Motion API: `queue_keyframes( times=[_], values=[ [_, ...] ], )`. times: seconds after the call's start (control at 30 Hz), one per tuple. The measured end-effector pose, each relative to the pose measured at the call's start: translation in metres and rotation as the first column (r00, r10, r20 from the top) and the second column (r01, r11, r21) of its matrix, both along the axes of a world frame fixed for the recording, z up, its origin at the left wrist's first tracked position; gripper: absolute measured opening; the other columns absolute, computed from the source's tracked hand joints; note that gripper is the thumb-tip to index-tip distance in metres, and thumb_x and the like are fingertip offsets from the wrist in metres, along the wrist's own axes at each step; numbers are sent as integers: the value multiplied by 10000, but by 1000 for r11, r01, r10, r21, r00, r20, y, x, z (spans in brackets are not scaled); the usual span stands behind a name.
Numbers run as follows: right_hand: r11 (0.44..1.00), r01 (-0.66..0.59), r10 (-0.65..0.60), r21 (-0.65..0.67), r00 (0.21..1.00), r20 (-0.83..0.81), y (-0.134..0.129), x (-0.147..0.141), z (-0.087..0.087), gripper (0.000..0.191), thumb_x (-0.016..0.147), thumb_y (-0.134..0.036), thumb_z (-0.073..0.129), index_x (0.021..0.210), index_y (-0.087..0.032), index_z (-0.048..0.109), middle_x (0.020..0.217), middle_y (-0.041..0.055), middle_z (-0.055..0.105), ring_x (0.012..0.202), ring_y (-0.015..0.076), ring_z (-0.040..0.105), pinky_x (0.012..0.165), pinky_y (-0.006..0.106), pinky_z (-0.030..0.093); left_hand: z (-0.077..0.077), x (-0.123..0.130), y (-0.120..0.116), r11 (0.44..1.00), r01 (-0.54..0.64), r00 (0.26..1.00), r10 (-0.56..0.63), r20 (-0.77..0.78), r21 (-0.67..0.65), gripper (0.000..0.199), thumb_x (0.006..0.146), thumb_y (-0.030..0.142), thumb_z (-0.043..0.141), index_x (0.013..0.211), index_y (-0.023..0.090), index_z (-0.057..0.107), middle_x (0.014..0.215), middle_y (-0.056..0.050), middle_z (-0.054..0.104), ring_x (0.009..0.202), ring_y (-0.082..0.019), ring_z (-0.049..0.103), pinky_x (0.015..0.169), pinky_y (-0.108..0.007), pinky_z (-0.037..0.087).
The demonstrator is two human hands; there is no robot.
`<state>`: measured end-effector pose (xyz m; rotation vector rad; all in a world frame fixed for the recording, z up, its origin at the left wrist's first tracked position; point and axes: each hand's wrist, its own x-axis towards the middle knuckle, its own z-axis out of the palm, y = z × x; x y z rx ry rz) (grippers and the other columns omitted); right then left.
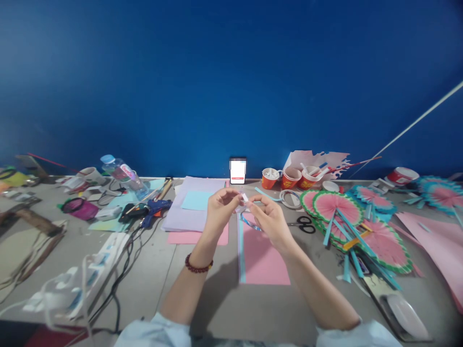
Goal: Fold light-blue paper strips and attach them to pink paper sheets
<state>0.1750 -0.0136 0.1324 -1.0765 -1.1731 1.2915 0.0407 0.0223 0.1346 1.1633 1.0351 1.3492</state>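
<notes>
My left hand (221,209) is closed in a pinch, its fingertips at a small white strip (245,197). Close beside it, my right hand (269,219) pinches at the same spot, its thumb and fingers nearly meeting the left ones. A blue-and-white curved band (249,222), perhaps the rim of a tape roll, hangs under the fingers and runs into my right hand; its full shape is hidden. Below the hands lies a pink sheet of paper (265,260) with a light blue strip (242,255) along its left edge.
Lilac paper (173,219) with a blue sheet (195,200) lies left, near a blue glue gun (155,209) and a power strip (104,265). A phone (238,171) stands at the wall. Right are red cups (269,179), scissors (306,224), paper fans (336,209) and a mouse (405,315).
</notes>
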Motion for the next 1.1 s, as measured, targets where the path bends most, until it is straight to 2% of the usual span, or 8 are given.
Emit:
queue_keyframes(
  times=[0.17, 0.47, 0.7, 1.1],
  values=[
    [1000, -27, 27, -8, 1000, -6, 1, -3, -2, 303, 789, -473, 634, 833, -185, 552, 412, -123, 297, 389, 43, 177, 396, 194, 143, 3, 1, -1, 1000, 19, 998, -19, 57, 13, 177, 627, 275, 707, 709, 164, 597, 599, 21, 606, 443, -77, 531, 402, -177, 371],
    [1000, -26, 26, 2, 999, 21, 2, -2, 0, 302, 779, -473, 622, 808, -182, 545, 402, -123, 291, 382, 42, 175, 389, 194, 129, 3, 1, -2, 999, 37, 999, -37, 35, 10, 138, 655, 279, 690, 679, 157, 631, 516, 23, 590, 407, -69, 467, 443, -205, 393],
    [1000, 4, -4, -4, 996, 86, 3, 2, 0, 325, 777, -500, 622, 811, -184, 557, 417, -114, 307, 397, 47, 167, 402, 201, 117, 5, 1, -4, 997, 76, 997, -76, -8, 9, 97, 651, 242, 661, 681, 151, 677, 524, 2, 614, 476, -111, 557, 460, -213, 433],
    [999, 16, -27, 48, 970, 240, 4, 8, 3, 346, 778, -528, 626, 795, -186, 579, 445, -100, 295, 433, 65, 184, 428, 225, 140, -7, -3, -3, 990, 83, 985, -64, -161, 112, 85, 730, 235, 645, 738, 164, 692, 660, -29, 679, 628, -148, 655, 494, -194, 486]
  ],
)
